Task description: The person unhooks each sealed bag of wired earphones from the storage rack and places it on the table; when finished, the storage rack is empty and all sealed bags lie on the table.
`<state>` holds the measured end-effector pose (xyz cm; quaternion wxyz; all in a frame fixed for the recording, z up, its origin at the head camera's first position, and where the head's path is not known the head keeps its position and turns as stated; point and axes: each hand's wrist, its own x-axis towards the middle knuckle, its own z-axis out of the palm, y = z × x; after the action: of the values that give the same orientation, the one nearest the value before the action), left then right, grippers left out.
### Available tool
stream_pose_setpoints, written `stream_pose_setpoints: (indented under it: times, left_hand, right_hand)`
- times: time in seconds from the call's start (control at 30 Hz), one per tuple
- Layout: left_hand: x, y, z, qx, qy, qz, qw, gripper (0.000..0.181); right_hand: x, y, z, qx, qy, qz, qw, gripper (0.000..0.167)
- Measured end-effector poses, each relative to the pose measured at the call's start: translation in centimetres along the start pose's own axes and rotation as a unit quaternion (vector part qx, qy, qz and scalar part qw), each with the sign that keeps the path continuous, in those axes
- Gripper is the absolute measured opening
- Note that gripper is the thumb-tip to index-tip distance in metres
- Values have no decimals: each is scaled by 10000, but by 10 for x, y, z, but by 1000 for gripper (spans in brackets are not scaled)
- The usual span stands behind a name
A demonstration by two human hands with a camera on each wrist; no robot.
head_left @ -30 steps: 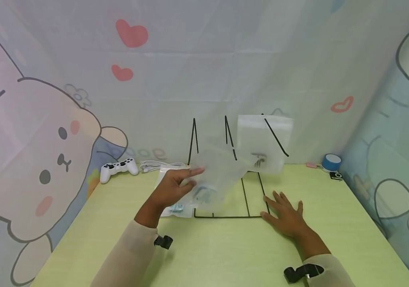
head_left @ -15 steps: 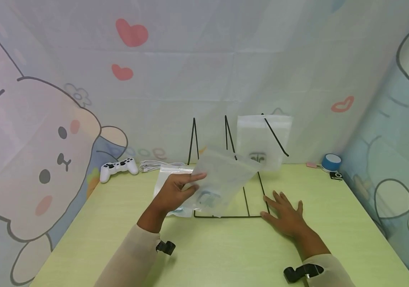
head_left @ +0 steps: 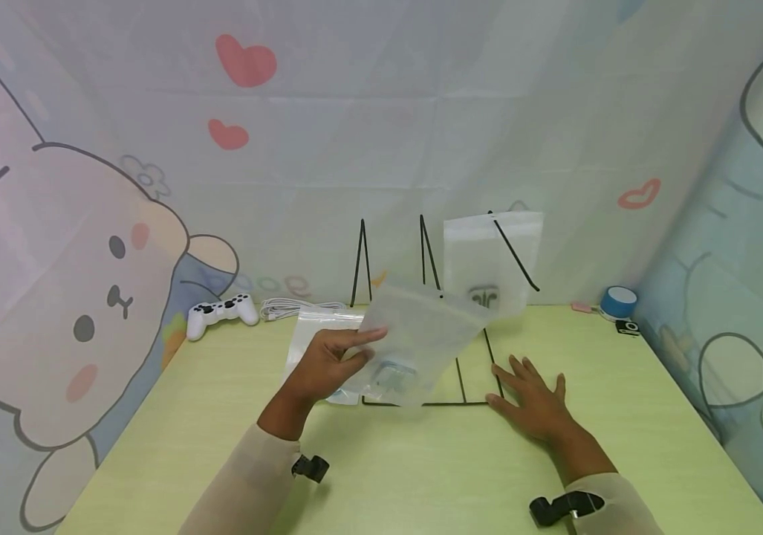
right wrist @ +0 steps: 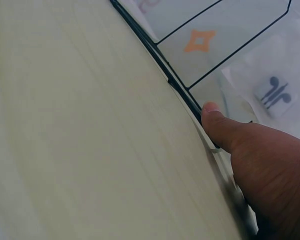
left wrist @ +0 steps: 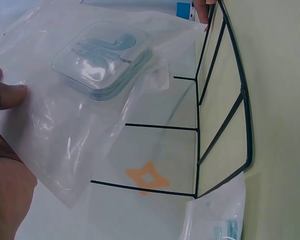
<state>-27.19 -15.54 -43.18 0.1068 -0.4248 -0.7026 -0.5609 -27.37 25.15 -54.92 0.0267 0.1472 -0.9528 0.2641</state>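
Note:
My left hand [head_left: 324,364] pinches the edge of a translucent plastic bag [head_left: 431,316] between thumb and fingers. Inside it lies a clear case [left wrist: 102,60] with light blue earphones, plain in the left wrist view. The bag is held tilted in front of a black wire rack [head_left: 448,404] with long prongs, hiding part of it. My right hand [head_left: 531,401] rests with spread fingers at the rack's front right corner, its thumb [right wrist: 217,122] touching the wire. From the rack's right prong hangs another bag [head_left: 471,253], holding dark earphones.
A third bag [head_left: 304,338] lies on the table left of the rack, partly behind my left hand. A white game controller [head_left: 222,316] and a coiled white cable [head_left: 297,308] are at the back left. Back right sit a blue round object [head_left: 618,303] and a small black device [head_left: 627,328].
My left hand has come down slightly and toward me, and the bag in it has turned to face me more. The hanging bag has swung a little. My right hand has stayed put.

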Motion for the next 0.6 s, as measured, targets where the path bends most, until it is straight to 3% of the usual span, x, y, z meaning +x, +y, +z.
stream_pose_setpoints:
  times: [0.27, 0.6]
  left_hand:
    - [-2, -4, -1, 50, -76, 149, 9998, 34]
    - [-8, -7, -2, -206, -130, -364, 9990, 40]
  right_hand:
    - [1, 0, -2, 17, 7, -26, 10000, 70]
    - [-1, 0, 0, 65, 12, -5, 10000, 70]
